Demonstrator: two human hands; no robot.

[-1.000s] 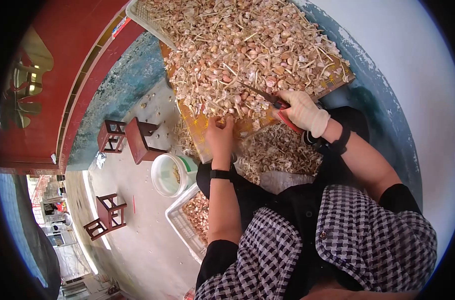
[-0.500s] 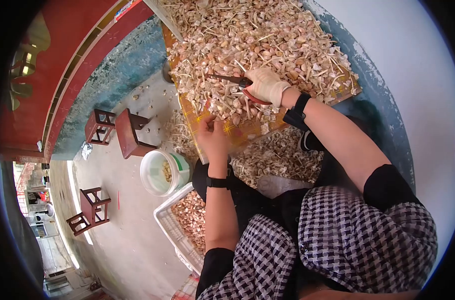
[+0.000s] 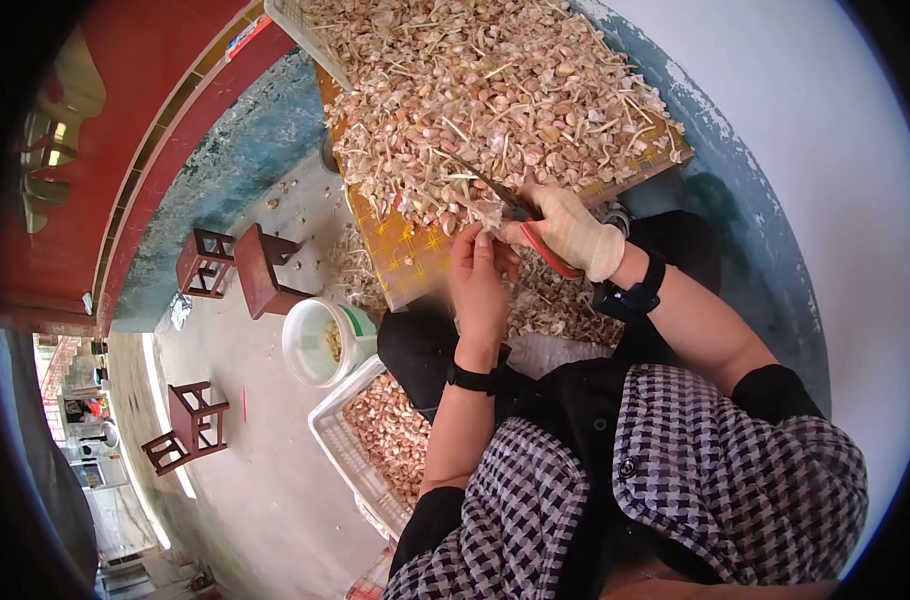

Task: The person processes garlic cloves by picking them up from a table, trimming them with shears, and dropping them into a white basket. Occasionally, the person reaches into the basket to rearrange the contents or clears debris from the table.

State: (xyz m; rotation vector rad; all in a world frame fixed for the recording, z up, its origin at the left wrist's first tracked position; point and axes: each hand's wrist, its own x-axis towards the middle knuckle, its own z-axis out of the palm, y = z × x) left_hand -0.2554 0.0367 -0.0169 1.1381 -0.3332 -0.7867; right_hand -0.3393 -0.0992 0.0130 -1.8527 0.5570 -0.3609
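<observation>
Nearest the wearer, a white basket of garlic cloves sits below the desk. At the desk's near edge, the left hand has its grip pinched on a pale, papery garlic piece. Beside it, the gloved right hand has its grip clamped round red-handled scissors, blades over the desk. Left of the desk stands a white bucket. The garlic heap covers much of the desk, reaching its far side.
</observation>
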